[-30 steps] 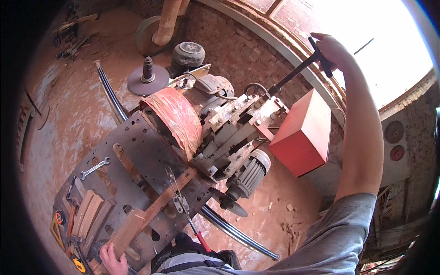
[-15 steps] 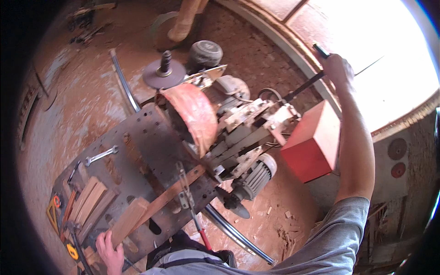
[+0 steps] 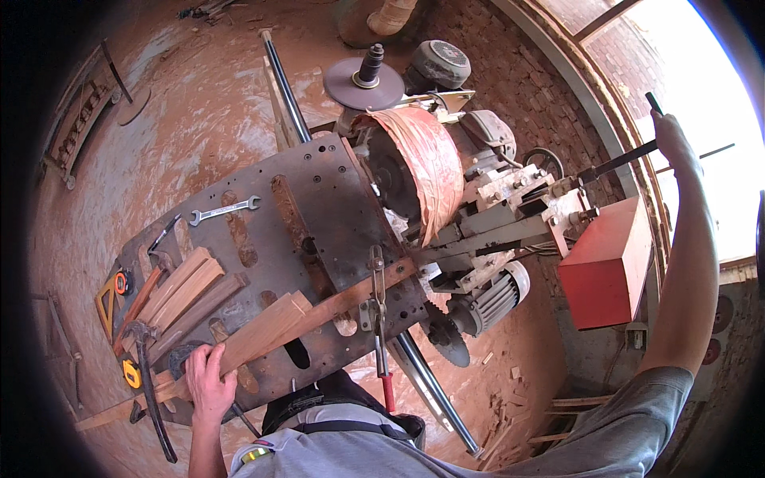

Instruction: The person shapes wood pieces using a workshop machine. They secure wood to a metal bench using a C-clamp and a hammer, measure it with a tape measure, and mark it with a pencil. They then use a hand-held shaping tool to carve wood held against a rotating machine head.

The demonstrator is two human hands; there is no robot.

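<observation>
Left hand (image 3: 209, 381) is closed over the near end of the wooden piece (image 3: 263, 331); right hand (image 3: 675, 139) is wrapped round the dark bar handle (image 3: 654, 103), upper right. Any marking on the wrench (image 3: 225, 210) is too small to read. Wooden piece: light reddish brown, long and straight-edged, far end stepped. Location: on the slotted metal worktop (image 3: 335, 195), alongside a darker wooden strip (image 3: 348, 304) passing beneath the red-handled clamp (image 3: 378, 291).

Dark handle (image 3: 625, 158) partly hidden by the right grip (image 3: 676, 137), pipe (image 3: 392, 14) cut off at upper edge
</observation>
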